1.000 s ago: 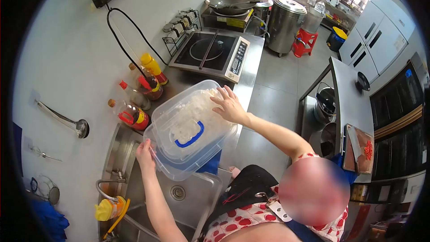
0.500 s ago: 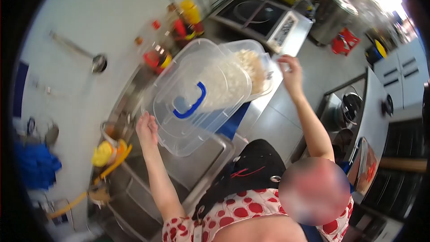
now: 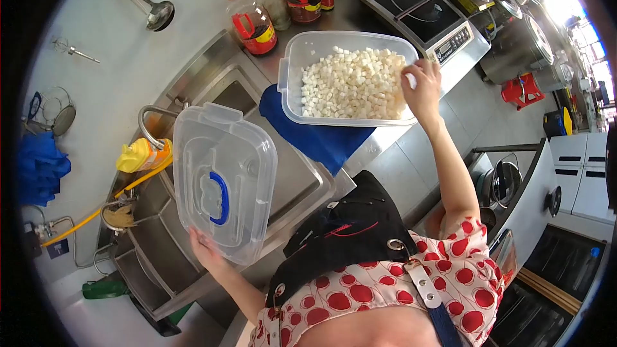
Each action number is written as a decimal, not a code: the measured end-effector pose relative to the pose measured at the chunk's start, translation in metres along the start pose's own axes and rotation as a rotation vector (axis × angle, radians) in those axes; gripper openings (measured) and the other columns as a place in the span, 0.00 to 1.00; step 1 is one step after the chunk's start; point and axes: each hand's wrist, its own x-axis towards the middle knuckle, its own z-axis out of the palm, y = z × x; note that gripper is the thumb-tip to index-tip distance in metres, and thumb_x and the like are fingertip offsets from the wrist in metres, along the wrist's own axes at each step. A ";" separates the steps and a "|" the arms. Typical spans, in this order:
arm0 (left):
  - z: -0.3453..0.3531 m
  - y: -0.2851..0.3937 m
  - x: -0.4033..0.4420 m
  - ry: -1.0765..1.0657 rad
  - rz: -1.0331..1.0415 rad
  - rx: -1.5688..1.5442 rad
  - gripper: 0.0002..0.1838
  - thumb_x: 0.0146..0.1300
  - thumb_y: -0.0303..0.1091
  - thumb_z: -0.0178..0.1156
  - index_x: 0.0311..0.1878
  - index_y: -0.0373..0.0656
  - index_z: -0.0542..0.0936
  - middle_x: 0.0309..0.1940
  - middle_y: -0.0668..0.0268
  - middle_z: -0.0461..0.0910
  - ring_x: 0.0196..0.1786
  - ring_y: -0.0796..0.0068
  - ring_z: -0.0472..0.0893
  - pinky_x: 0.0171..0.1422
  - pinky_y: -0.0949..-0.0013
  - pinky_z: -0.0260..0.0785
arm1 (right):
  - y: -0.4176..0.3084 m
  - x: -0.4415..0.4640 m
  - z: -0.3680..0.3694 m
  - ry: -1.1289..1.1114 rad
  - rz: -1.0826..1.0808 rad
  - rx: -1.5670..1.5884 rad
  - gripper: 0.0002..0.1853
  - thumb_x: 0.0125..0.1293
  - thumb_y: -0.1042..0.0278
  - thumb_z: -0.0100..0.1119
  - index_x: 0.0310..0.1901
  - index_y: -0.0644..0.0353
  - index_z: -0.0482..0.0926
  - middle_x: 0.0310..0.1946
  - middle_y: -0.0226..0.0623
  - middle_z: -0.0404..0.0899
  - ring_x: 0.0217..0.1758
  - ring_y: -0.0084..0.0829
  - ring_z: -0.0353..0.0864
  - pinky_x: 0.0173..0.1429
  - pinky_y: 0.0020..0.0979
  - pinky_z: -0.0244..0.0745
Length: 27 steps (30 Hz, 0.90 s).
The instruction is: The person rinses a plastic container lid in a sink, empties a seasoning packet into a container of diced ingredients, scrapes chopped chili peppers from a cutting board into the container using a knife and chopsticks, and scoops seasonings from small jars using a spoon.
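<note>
My left hand [image 3: 207,249] grips the lower edge of a clear plastic lid [image 3: 247,215] with a blue handle. The lid is tilted over the steel sink. To its right a clear plastic tub [image 3: 292,101] stands uncovered, holding many small white cubes [image 3: 350,83]. A blue cloth [image 3: 315,144] lies partly under the tub. My right hand [image 3: 424,90] is at the tub's right rim with its fingers closed. Something white shows between thumb and fingers; whether it is a cube or part of the tub I cannot tell.
The steel sink [image 3: 292,209] lies below the lid, with a faucet [image 3: 146,122] and a yellow bottle [image 3: 138,154] at its left. Sauce bottles [image 3: 254,29] stand behind the tub. An induction cooker [image 3: 418,9] is at the back right, and a ladle [image 3: 151,9] hangs on the wall.
The lid has moved off the tub, left and down over the sink, with my left hand. My right hand has come in to the tub's right rim. The view has shifted.
</note>
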 end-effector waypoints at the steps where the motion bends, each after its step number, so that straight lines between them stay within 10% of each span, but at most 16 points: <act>1: 0.001 -0.003 -0.005 0.009 0.003 -0.005 0.04 0.65 0.35 0.58 0.40 0.48 0.78 0.25 0.77 0.77 0.25 0.90 0.75 0.22 0.86 0.65 | -0.004 0.010 0.012 -0.046 -0.049 -0.029 0.03 0.48 0.71 0.63 0.27 0.55 0.81 0.36 0.33 0.74 0.46 0.38 0.69 0.50 0.38 0.63; 4: -0.014 -0.008 -0.007 0.171 0.060 -0.105 0.03 0.65 0.34 0.58 0.39 0.48 0.78 0.25 0.78 0.77 0.24 0.90 0.75 0.23 0.85 0.66 | -0.002 0.029 0.048 -0.132 -0.131 -0.051 0.02 0.48 0.69 0.62 0.26 0.55 0.82 0.35 0.32 0.74 0.45 0.37 0.69 0.48 0.38 0.61; 7: -0.049 -0.010 -0.001 -0.140 0.086 -0.106 0.10 0.64 0.36 0.57 0.46 0.44 0.76 0.37 0.72 0.81 0.37 0.82 0.79 0.39 0.79 0.75 | 0.006 0.038 0.076 -0.351 -0.145 -0.154 0.04 0.50 0.68 0.60 0.27 0.55 0.83 0.36 0.35 0.74 0.47 0.37 0.69 0.50 0.40 0.61; 9: -0.026 -0.008 -0.015 0.086 0.056 -0.171 0.02 0.65 0.34 0.58 0.36 0.49 0.77 0.21 0.78 0.76 0.22 0.89 0.73 0.24 0.84 0.66 | 0.007 0.040 0.086 -0.376 -0.151 -0.177 0.04 0.50 0.68 0.61 0.27 0.55 0.83 0.36 0.36 0.75 0.48 0.37 0.69 0.50 0.40 0.61; 27: -0.047 -0.020 -0.002 0.190 0.210 -0.079 0.04 0.66 0.35 0.57 0.40 0.48 0.75 0.25 0.76 0.75 0.24 0.90 0.72 0.21 0.87 0.62 | 0.001 0.042 0.096 -0.510 -0.151 -0.314 0.11 0.49 0.65 0.60 0.30 0.63 0.84 0.40 0.42 0.76 0.51 0.40 0.69 0.52 0.40 0.62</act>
